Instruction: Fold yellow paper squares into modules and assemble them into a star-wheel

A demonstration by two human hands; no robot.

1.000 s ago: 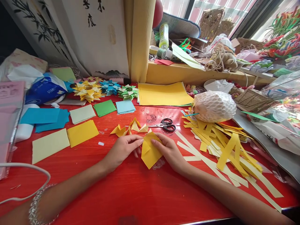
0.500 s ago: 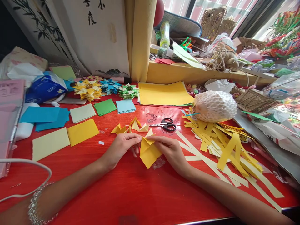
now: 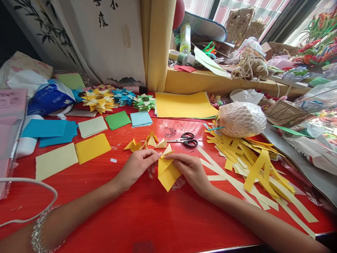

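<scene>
Between my hands is a folded yellow paper piece (image 3: 168,174), its broad point hanging down toward me and a paler tip sticking up at the top. My left hand (image 3: 139,163) pinches its upper left edge between thumb and index finger. On the upper right, my right hand (image 3: 191,171) grips the paper with its fingers, the index finger lying along a fold. Just beyond, several small folded yellow paper units (image 3: 135,144) rest on the red table (image 3: 126,218). Black-handled scissors (image 3: 188,140) lie to their right, blades pointing left.
Stacks of cut paper, such as a yellow one (image 3: 92,148) and a blue one (image 3: 52,130), lie left. Finished paper stars (image 3: 98,101) and yellow sheets (image 3: 184,104) stand behind. Paper strips (image 3: 252,172) and a foam-netted round object (image 3: 240,119) fill the right. A white cable (image 3: 50,189) curves at left.
My left thumb and fingers have shifted slightly right along the paper's top edge. The lower point of the paper has moved a little right and down. My right hand is nearly still.
</scene>
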